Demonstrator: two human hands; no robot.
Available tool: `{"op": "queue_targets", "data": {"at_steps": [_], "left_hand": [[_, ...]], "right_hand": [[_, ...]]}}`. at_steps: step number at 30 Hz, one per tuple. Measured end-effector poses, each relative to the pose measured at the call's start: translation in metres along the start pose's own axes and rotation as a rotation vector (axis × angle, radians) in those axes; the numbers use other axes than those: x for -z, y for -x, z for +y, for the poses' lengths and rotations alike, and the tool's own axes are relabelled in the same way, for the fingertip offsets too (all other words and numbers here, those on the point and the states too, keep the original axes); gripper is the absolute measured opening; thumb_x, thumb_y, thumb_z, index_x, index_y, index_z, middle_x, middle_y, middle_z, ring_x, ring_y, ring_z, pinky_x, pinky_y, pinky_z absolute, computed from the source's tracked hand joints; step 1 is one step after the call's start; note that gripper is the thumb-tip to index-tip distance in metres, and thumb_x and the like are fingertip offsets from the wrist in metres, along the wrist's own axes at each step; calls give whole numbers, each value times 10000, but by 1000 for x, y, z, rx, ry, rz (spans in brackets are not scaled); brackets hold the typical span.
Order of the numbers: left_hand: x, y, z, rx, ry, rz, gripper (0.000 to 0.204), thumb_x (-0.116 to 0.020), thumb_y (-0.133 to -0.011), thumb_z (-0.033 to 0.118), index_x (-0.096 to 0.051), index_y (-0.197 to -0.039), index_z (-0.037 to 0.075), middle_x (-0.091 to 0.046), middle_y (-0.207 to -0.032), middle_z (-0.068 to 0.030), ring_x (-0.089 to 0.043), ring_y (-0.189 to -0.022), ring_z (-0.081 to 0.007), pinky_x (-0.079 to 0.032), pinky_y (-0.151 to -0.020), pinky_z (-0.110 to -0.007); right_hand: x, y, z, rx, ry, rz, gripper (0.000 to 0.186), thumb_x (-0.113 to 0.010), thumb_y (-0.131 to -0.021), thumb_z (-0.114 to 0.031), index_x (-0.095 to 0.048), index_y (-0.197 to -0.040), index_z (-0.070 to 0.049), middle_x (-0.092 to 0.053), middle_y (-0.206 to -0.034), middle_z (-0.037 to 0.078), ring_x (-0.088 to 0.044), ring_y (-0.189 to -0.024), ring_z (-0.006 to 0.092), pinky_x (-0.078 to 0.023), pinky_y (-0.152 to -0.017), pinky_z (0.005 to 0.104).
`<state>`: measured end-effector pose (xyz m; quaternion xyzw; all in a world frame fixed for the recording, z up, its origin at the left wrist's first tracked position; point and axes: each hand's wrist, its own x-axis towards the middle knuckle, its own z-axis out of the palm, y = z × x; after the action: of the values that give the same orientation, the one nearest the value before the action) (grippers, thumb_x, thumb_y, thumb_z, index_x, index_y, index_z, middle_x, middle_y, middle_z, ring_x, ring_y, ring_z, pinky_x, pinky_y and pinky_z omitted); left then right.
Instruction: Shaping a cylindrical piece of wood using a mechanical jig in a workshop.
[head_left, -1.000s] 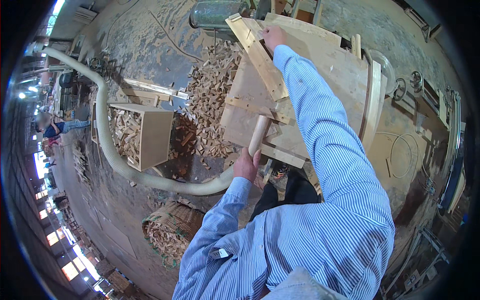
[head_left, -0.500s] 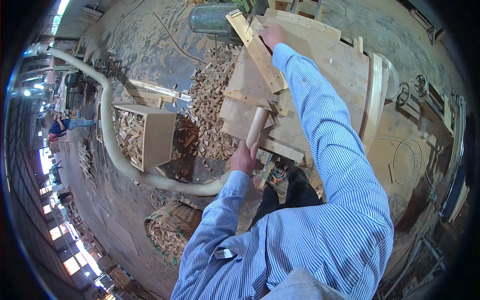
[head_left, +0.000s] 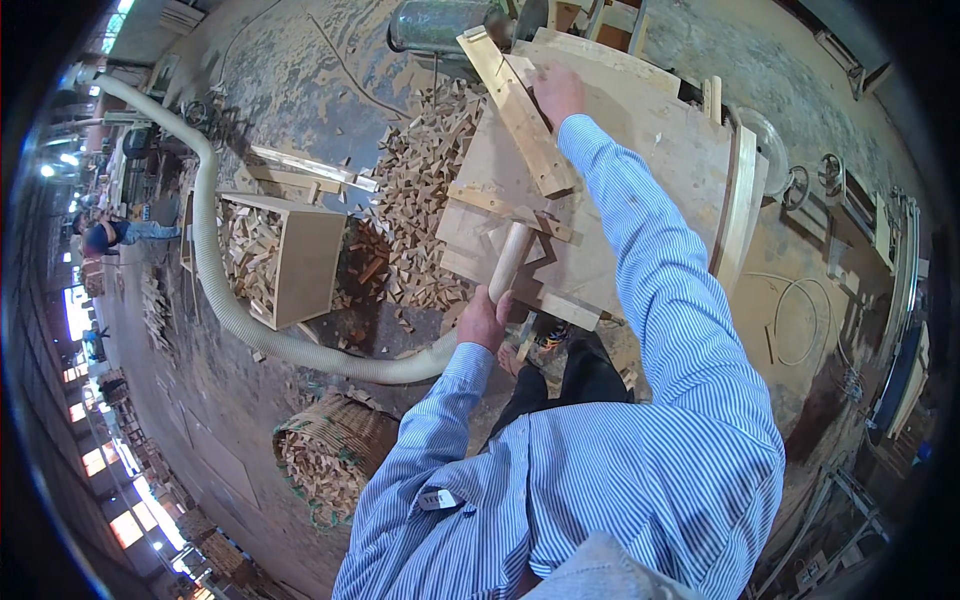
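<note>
My left hand (head_left: 483,320) is closed round the near end of a thick, round wooden rod (head_left: 512,255), which points away over the near left edge of the worktable (head_left: 640,190). Beyond the rod's far end, a short wooden strip (head_left: 510,212) lies across the tabletop. My right hand (head_left: 558,92) is low over the far side of the table, beside a long wooden bar (head_left: 518,115) set at a slant. A small pale wood piece (head_left: 521,66) lies between its fingertips and the bar. The fingers are blurred, so whether they grip anything does not show.
Wood offcuts (head_left: 425,190) are heaped left of the table. A box of offcuts (head_left: 300,265), a ribbed hose (head_left: 235,310) and a wicker basket (head_left: 345,440) stand or lie further left. A green machine housing (head_left: 437,25) adjoins the far left corner. Another person (head_left: 110,235) is far left.
My right hand has drawn back slightly toward me and to the right along the slanted bar. My left hand keeps its hold on the rod. The whole view has shifted a little.
</note>
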<state>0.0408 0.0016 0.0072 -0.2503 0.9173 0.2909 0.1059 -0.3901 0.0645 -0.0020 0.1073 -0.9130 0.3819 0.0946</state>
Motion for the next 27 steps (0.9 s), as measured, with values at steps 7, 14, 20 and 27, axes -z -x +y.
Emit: {"op": "queue_targets", "data": {"at_steps": [7, 14, 20, 27], "left_hand": [[0, 29, -28, -47, 24, 42, 456, -580, -1021, 472, -552, -1055, 18, -680, -819, -256, -673, -782, -474, -515, -690, -560], [1, 45, -42, 36, 16, -41, 461, -591, -1018, 471, -532, -1074, 17, -680, -788, -241, -676, -767, -457, -522, -680, -542], [0, 37, -35, 28, 20, -63, 463, -590, -1021, 462, -517, -1080, 9, -682, -783, -245, -680, -748, -454, -524, -662, -546], [-1, 18, -21, 21, 14, -35, 430, -598, -1022, 435, -521, -1074, 15, -682, -775, -252, -684, -740, -462, -526, -653, -553]], "right_hand": [[-33, -2, -2, -273, -91, -195, 270, -783, -821, -350, -821, -899, -95, -761, -962, 191, -733, -921, 383, -566, -869, 456], [-71, -22, -8, -273, -119, -223, 273, -753, -828, -362, -820, -928, -117, -765, -980, 168, -727, -955, 359, -559, -889, 450], [-77, -36, 6, -105, 79, -126, 241, -743, -884, -361, -824, -854, -135, -759, -713, 45, -736, -669, 178, -570, -738, 354], [-67, -50, 0, -177, 13, -134, 263, -715, -863, -377, -817, -894, -136, -767, -877, 103, -734, -846, 297, -565, -827, 420]]}}
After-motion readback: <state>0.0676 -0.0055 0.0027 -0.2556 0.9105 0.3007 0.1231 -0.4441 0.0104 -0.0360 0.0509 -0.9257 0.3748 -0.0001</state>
